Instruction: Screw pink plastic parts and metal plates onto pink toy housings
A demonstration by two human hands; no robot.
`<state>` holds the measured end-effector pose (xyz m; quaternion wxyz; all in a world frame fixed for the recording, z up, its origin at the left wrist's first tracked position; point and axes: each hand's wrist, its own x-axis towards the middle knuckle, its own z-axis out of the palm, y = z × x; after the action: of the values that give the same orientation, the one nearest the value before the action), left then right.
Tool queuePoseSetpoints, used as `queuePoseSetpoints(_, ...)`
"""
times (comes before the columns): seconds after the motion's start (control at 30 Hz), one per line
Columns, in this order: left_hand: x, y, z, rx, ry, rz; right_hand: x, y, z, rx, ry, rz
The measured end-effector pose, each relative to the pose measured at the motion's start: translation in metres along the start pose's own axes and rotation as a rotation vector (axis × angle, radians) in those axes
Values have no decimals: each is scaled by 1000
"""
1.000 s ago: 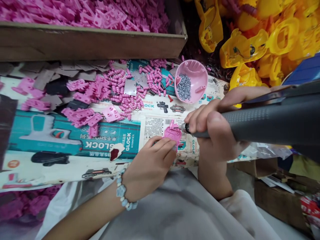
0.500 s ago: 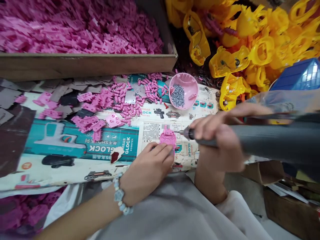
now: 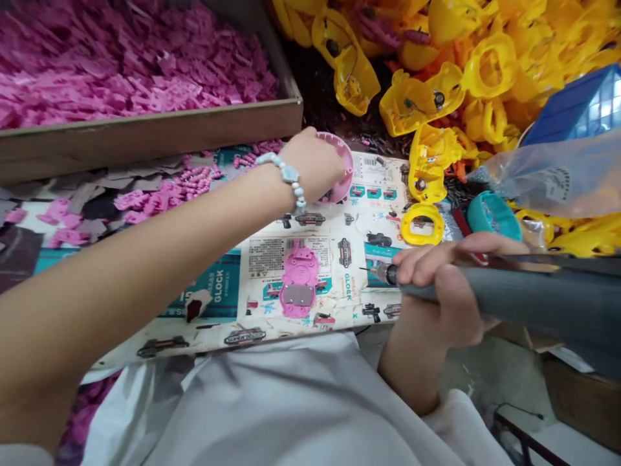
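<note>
My left hand [image 3: 314,162], with a beaded bracelet [image 3: 290,175] at the wrist, reaches into a pink bowl [image 3: 346,162]. Its fingers are hidden inside the bowl. My right hand [image 3: 444,285] is wrapped round a dark grey electric screwdriver [image 3: 528,291], whose bit points left above the table. Between the two arms, a pink plastic casing [image 3: 301,265] lies on the printed cardboard, untouched. A grey metal plate [image 3: 297,294] sits at its near end, with small screw heads on it.
A large box [image 3: 194,133] of pink parts stands at the back left. Loose pink pieces [image 3: 165,194] lie in front of it. Yellow plastic shells [image 3: 422,97] are heaped at the back right, near a blue basket [image 3: 572,110] and a teal bowl [image 3: 495,213].
My left hand has left the pink casing and moved up into the pink bowl. The screwdriver has drawn back to the right, away from the casing. The view has shifted somewhat.
</note>
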<state>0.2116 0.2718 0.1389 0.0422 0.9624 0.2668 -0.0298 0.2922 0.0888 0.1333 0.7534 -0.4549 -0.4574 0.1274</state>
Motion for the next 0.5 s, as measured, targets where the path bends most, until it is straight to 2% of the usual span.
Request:
queuePoseSetpoints(0.13,-13,-12,-1,208,62,17,6,2,-4,45,-2,-62)
queuePoseSetpoints(0.2,-16,-16,1,202,81,22,9,12,-1,59,-19,-59)
queuePoseSetpoints(0.3,-13,-17,10,178,39,38,10,23,8,91,-69,-22)
queuePoseSetpoints(0.4,-8,-15,12,146,18,28,8,15,16,101,-103,-40)
queuePoseSetpoints(0.5,-9,-19,7,104,98,36,6,-1,20,53,-46,37)
